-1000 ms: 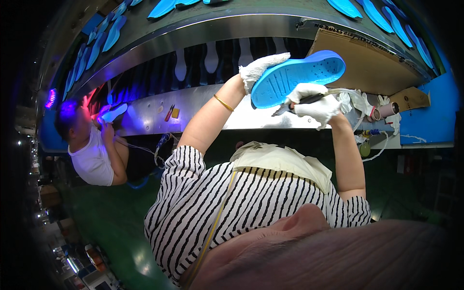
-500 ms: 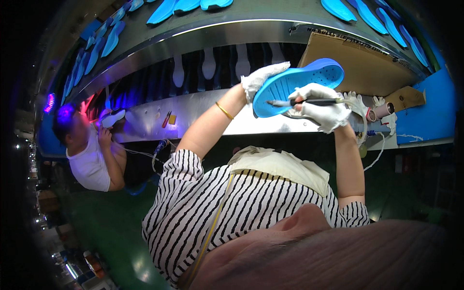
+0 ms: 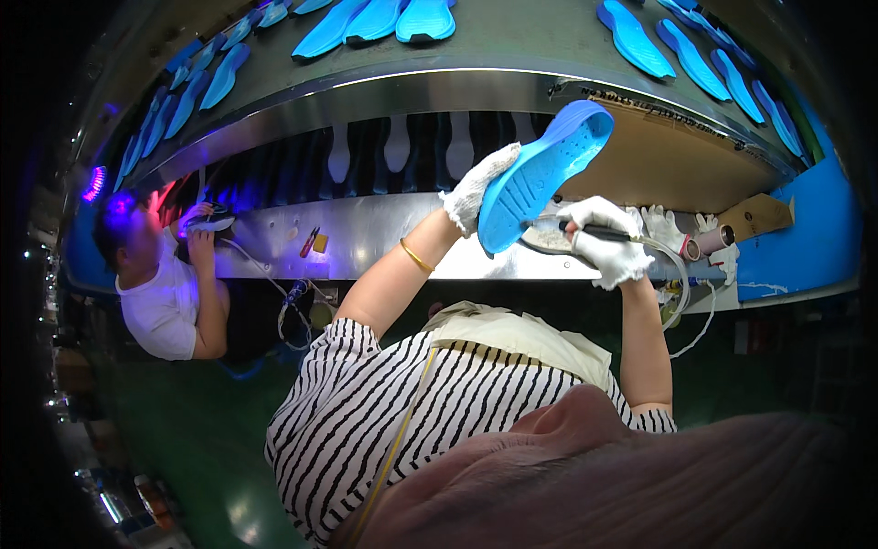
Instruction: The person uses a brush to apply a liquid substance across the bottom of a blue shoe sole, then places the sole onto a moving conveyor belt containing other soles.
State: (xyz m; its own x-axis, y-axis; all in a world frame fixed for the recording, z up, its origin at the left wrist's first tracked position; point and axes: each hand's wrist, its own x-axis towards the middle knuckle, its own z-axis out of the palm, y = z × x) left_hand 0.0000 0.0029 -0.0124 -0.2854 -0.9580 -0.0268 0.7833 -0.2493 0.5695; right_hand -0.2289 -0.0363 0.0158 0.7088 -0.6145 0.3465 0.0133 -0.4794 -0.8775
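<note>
My left hand, in a white knit glove, grips a bright blue shoe sole along its left edge. The sole is held up at a slant above the metal bench, its ribbed and perforated face turned toward me. In my gloved right hand is a brush with a dark handle and a pale hose running from its back end. The brush tip reaches the sole's lower right edge; whether it touches cannot be told. A dark curved thing lies below the brush, partly hidden.
Blue soles lie on the conveyor belt ahead. A cardboard box stands behind my right hand, near white gloves and a spool. Red-handled snips rest on the bench. Another person works at the left.
My left hand has tilted the sole more upright, with its rounded end higher. My right hand has moved slightly down, taking the brush from the sole's inner face to its edge.
</note>
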